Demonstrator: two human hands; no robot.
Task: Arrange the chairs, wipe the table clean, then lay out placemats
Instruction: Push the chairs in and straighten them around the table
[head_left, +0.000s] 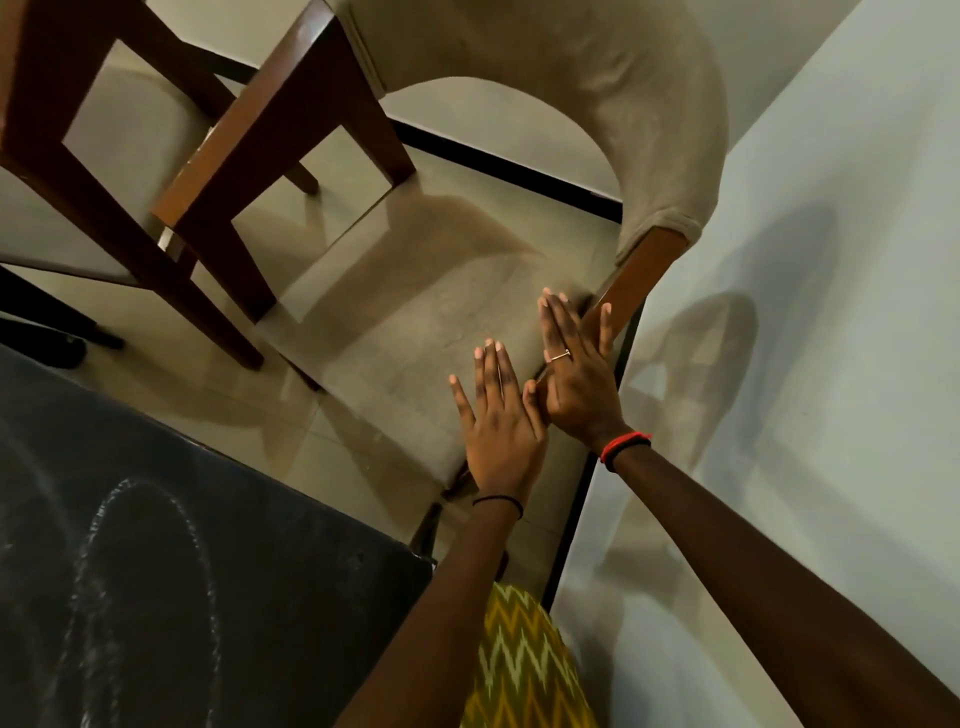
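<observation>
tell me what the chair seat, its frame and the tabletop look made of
Chair seat: beige woven fabric, matte, faintly textured and creased. Frame: dark brown wood, smooth and slightly glossy, judging by the highlights. Tabletop: black and stone-like, perhaps granite; speckled with pale streaks.

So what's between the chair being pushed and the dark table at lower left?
Head view: only bare tiled floor separates the upholstered chair from the dark table. Both hands, left hand and right hand, rest flat on the chair.
</observation>
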